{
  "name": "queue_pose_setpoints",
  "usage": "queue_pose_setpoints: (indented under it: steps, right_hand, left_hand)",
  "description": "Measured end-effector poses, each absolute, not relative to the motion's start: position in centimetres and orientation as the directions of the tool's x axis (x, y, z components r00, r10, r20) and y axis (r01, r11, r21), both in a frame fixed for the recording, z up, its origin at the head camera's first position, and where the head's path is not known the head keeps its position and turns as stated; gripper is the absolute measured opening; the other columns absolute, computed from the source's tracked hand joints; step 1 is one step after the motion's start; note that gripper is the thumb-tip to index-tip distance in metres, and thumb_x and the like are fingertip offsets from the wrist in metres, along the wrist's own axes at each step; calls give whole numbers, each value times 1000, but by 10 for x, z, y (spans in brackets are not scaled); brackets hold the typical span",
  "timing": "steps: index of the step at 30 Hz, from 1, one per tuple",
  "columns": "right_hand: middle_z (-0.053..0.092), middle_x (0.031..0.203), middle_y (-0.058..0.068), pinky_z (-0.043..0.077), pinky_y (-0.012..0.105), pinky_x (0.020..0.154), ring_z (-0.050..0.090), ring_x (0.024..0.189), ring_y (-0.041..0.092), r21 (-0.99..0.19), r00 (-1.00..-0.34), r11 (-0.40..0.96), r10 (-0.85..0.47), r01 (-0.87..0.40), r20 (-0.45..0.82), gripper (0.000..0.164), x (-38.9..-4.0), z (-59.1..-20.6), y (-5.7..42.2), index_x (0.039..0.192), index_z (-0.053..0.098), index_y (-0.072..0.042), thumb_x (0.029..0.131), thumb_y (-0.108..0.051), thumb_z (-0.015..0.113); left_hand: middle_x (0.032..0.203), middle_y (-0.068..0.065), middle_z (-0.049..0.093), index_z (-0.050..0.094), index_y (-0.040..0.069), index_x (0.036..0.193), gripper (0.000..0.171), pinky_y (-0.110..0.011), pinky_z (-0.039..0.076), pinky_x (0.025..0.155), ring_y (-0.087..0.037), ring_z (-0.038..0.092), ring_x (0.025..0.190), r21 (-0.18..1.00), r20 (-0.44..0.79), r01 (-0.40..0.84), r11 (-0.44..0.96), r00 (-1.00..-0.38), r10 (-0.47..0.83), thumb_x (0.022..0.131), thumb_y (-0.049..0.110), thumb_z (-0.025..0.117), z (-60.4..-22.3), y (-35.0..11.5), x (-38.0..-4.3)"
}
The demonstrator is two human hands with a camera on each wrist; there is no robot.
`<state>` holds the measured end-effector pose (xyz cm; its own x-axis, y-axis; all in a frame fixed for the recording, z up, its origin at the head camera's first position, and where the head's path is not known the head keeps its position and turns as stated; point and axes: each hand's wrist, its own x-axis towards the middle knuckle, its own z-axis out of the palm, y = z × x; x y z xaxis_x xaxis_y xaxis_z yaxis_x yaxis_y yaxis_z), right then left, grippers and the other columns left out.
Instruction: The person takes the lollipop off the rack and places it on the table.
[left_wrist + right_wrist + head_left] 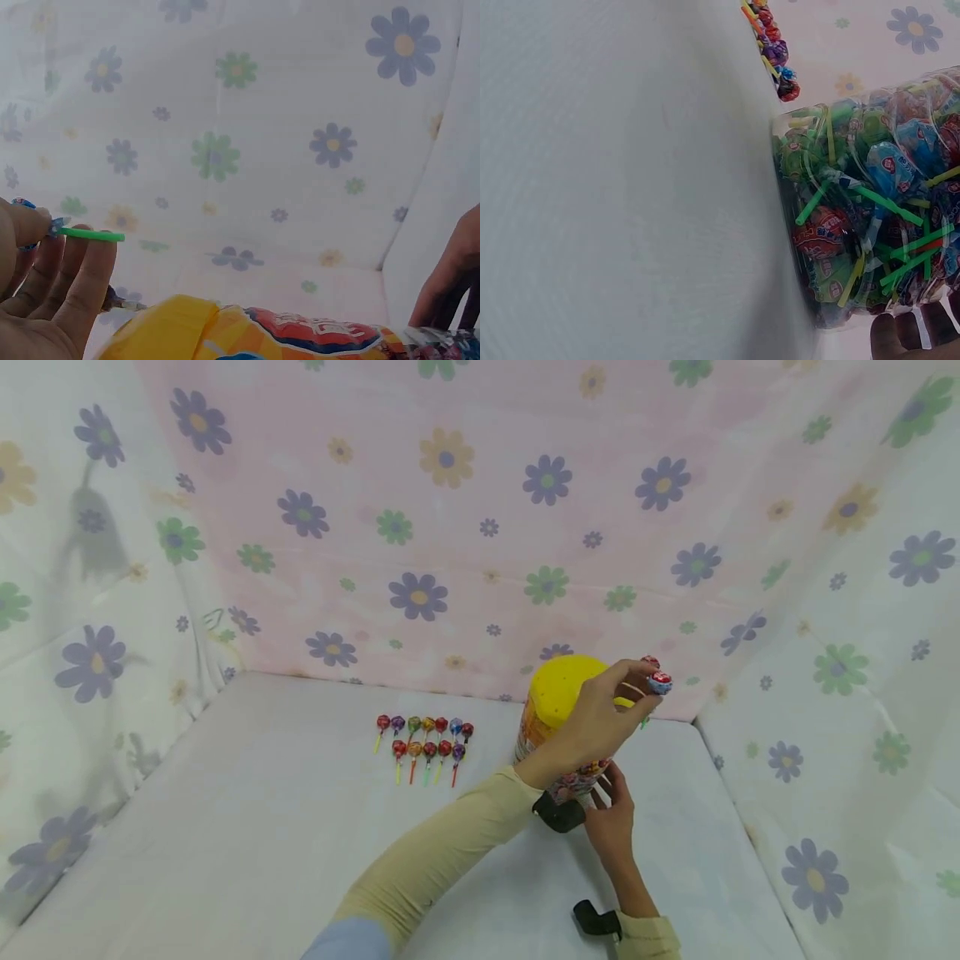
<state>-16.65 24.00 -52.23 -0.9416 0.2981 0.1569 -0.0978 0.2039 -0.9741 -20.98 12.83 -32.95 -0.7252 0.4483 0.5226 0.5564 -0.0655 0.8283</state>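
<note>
My left hand [603, 714] reaches over a tall jar and pinches a lollipop [660, 683] with a red and blue wrapper. Its green stick [94, 235] crosses the fingers in the left wrist view. A second red lollipop head [650, 661] shows just behind the first. The jar [885, 202] has a yellow top [566, 681], an orange printed label and clear lower walls, with many wrapped lollipops inside. Low on its right side, my right hand [611, 818] holds the jar with fingers curved against the wall; part of that grip is hidden.
Left of the jar, several lollipops [429, 749] lie in two neat rows on the white table [300, 835], sticks toward me. Flower-printed cloth walls [450, 527] close in the back and both sides. Black wrist camera mounts [596, 918] sit at my wrists.
</note>
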Motion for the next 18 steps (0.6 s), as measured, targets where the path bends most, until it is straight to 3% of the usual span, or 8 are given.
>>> queue_pose_setpoints:
  steps: [4,8,14,18]
  right_hand:
    - [42,157,11,38,46,117,43,143,34,-973,-947,221,296,-60,126,90,-165,-521,241,157,35,-14,83,-16,86]
    - [42,156,12,38,46,118,42,143,35,-975,-945,211,295,-76,138,87,-165,-521,240,157,36,-13,85,-13,84]
    - [40,156,21,38,52,117,41,142,42,-969,-949,234,282,-74,140,85,-151,-494,229,156,34,-3,86,-9,82]
    - [40,156,21,37,53,117,40,143,43,-966,-948,248,286,-66,138,84,-149,-491,227,156,33,-3,88,-10,81]
  left_hand:
    - [114,-12,67,58,7,133,33,-19,57,85,-11,68,96,855,499,503,-123,-737,457,100,11,65,-338,113,-196]
    - [114,-13,67,60,5,129,32,-21,59,85,-9,68,96,873,473,472,-118,-766,435,98,10,68,-351,92,-183]
    - [112,-12,70,61,5,124,30,-28,60,88,-18,70,97,856,492,514,-59,-773,400,95,9,71,-385,53,-172]
    - [108,-12,69,63,7,123,29,-28,62,80,-20,70,92,875,459,483,-37,-801,385,96,10,71,-413,24,-165]
